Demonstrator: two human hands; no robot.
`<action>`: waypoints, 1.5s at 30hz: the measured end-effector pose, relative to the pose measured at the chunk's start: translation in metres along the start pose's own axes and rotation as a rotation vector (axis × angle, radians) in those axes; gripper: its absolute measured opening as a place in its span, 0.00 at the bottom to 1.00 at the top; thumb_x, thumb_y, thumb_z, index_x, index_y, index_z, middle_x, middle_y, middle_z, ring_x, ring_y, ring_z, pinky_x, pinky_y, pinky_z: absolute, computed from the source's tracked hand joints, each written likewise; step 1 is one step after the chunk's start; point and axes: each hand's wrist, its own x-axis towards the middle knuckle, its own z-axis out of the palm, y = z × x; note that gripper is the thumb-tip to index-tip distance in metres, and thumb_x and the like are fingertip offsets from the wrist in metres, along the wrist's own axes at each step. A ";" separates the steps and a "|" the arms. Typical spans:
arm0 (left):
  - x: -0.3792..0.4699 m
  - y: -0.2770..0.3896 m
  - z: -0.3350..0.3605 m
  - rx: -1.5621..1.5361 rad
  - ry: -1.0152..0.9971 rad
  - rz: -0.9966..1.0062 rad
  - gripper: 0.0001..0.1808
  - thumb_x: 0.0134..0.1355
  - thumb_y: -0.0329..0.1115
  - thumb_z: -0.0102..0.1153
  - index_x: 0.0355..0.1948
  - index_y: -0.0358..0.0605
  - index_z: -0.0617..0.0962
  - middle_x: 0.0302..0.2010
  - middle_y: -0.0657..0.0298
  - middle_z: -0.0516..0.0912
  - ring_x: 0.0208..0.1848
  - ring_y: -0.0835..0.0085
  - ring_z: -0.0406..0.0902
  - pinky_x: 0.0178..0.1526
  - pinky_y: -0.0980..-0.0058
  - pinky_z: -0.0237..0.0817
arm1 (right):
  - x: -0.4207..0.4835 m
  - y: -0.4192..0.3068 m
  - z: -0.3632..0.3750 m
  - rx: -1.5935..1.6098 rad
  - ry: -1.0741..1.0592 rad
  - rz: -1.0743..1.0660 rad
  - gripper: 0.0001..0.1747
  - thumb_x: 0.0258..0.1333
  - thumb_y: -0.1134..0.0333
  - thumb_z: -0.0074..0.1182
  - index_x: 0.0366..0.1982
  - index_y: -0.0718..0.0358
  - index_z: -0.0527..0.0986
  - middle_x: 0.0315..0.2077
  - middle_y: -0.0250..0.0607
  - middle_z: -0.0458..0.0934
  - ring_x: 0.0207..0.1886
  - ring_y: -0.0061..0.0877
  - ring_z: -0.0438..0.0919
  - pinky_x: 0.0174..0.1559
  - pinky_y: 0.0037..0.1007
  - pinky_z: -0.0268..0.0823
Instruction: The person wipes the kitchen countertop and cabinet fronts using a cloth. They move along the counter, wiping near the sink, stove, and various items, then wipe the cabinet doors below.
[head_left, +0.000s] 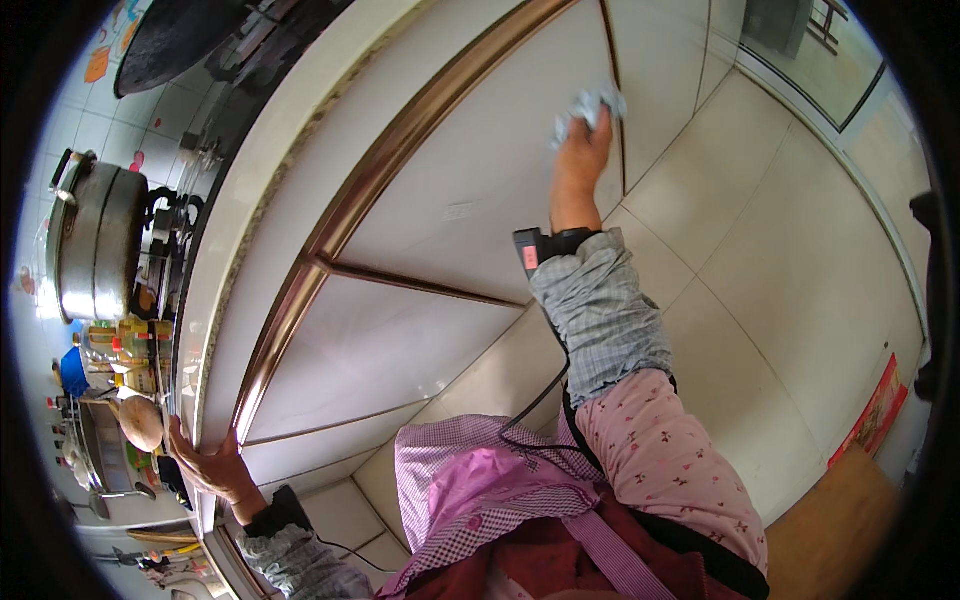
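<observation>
My right hand (581, 165) grips a crumpled light-blue cloth (592, 109) against a white cabinet door (465, 165), close to the door's far edge. Slight blur softens the hand and cloth. My left hand (214, 469) rests on the edge of the pale countertop (225, 255), its fingers on top and the thumb below the lip. Nothing shows in that hand's grasp. A bronze-coloured metal trim (319, 262) runs along the cabinet front under the counter. Each wrist wears a black strap, and the right one carries a small black device (532, 251).
A steel pot (101, 236) stands on the gas stove, with a dark wok (176, 45) farther along. Bottles (135, 345) and a round brown object (141, 424) sit near my left hand. A cable (544, 397) hangs by my apron. Tiled floor (720, 360) lies right; a wooden surface (832, 525) is lower right.
</observation>
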 end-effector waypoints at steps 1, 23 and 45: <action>0.000 0.000 0.000 0.003 -0.002 0.004 0.46 0.44 0.48 0.78 0.64 0.45 0.73 0.58 0.58 0.80 0.57 0.56 0.80 0.57 0.58 0.73 | -0.003 -0.020 0.008 -0.116 -0.071 -0.334 0.25 0.65 0.72 0.49 0.64 0.62 0.68 0.57 0.48 0.74 0.59 0.38 0.74 0.60 0.36 0.67; -0.011 -0.031 -0.001 0.000 -0.002 0.017 0.45 0.49 0.32 0.75 0.68 0.45 0.67 0.66 0.57 0.74 0.71 0.48 0.65 0.71 0.47 0.58 | 0.015 0.205 -0.141 -0.368 0.063 0.378 0.31 0.70 0.64 0.43 0.69 0.68 0.59 0.62 0.56 0.71 0.62 0.45 0.73 0.63 0.36 0.64; -0.004 -0.011 0.000 -0.032 0.039 0.051 0.46 0.43 0.37 0.79 0.64 0.42 0.71 0.61 0.57 0.78 0.61 0.55 0.76 0.63 0.57 0.68 | -0.229 0.259 -0.154 -0.669 -0.254 0.810 0.27 0.48 0.53 0.64 0.47 0.61 0.77 0.45 0.48 0.80 0.49 0.41 0.80 0.49 0.40 0.72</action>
